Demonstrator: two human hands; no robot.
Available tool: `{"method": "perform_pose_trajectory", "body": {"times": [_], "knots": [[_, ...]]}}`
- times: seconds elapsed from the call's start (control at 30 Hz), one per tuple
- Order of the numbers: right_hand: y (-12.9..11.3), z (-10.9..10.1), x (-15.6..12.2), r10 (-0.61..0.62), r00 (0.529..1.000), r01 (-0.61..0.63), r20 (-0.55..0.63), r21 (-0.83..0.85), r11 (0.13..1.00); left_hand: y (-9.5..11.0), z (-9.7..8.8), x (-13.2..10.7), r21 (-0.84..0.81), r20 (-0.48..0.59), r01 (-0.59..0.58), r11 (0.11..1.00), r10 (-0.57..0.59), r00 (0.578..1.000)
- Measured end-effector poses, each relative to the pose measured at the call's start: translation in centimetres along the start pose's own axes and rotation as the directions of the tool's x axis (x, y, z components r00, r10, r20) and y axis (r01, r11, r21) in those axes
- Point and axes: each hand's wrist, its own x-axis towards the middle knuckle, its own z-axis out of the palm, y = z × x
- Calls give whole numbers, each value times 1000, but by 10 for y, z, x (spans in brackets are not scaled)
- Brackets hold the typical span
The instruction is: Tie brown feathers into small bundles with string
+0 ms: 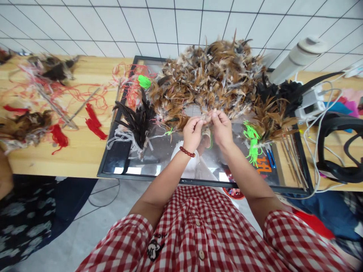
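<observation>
My left hand (pixel 193 132), with a bead bracelet (pixel 187 152) on its wrist, is closed in a pinch. Opposite it, my right hand (pixel 222 128) pinches too, and the fingertips nearly meet. Between them is a small brownish feather (pixel 208 118), partly hidden by the fingers. Just beyond the hands lies a big heap of brown and grey feathers (pixel 210 83). Black feathers (pixel 138 122) with pale ties lie to the left. On the right are a bunch of brown feathers (pixel 273 117) and bright green cords (pixel 252 143). Everything rests on a black-framed glass panel (pixel 167 180).
A white bottle (pixel 295 62) stands behind the panel at right, near white plugs (pixel 310 104), cables and a black headset (pixel 340 151). Thin sticks (pixel 293 160) lie at the panel's right end. Red yarn (pixel 95 121) and pink strings cover the left table. Another person (pixel 25 215) sits at far left.
</observation>
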Motion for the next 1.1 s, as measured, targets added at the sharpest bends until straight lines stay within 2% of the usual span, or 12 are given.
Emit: {"method": "perform_pose_trajectory", "body": {"times": [0.1,0.2,0.27,0.37,0.5,0.7,0.8,0.9,0.97,1.1], "knots": [[-9,-4,2,47,997,-49,55,29,998,-7,-2,3,-61,-63,4,998,-8,998],[-15,-1,-1,171,973,-185,152,81,979,-10,-1,4,-152,-48,85,985,-93,994],[-14,4,-4,222,963,-242,150,130,962,-9,0,4,-195,-33,144,970,-153,988],[-8,10,-5,215,969,-235,121,186,954,-3,3,3,-239,0,185,953,-191,982],[-1,10,-3,192,974,-210,124,149,966,2,6,2,-301,38,245,922,-245,969],[-4,8,-4,232,969,-243,82,149,959,2,5,4,-452,159,386,804,-353,922],[-6,7,-4,243,967,-250,81,90,964,2,5,5,-448,131,413,792,-399,907],[-8,3,-1,156,984,-159,90,26,987,2,5,5,-393,42,365,844,-380,924],[-9,-1,2,107,985,-112,136,30,993,2,5,4,-328,27,315,891,-324,946],[-15,-6,3,73,965,-101,254,101,990,3,4,1,-261,161,208,943,-170,972]]}}
